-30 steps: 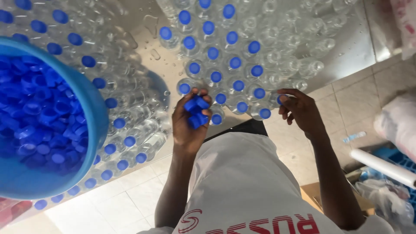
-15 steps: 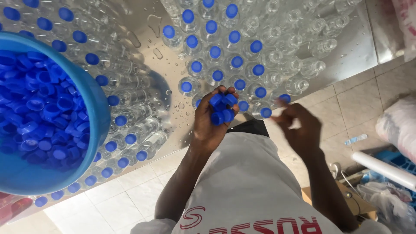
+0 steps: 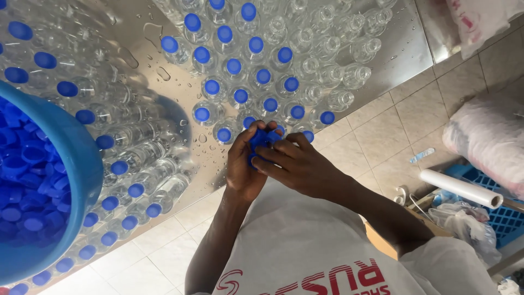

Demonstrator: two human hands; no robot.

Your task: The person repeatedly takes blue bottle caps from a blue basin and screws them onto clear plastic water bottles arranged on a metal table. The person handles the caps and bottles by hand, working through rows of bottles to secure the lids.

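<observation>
Your left hand (image 3: 244, 164) is cupped palm-up just below the capped bottles (image 3: 240, 82); your right hand (image 3: 297, 164) reaches into it, fingers pinched.

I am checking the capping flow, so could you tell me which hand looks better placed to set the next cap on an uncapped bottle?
Probably the right hand: its fingers pick at the blue caps cupped in the left hand, and uncapped bottles stand on its side.

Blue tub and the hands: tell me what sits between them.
Head view: between the blue tub and the left hand stand clear capped bottles, then wet metal table.
</observation>
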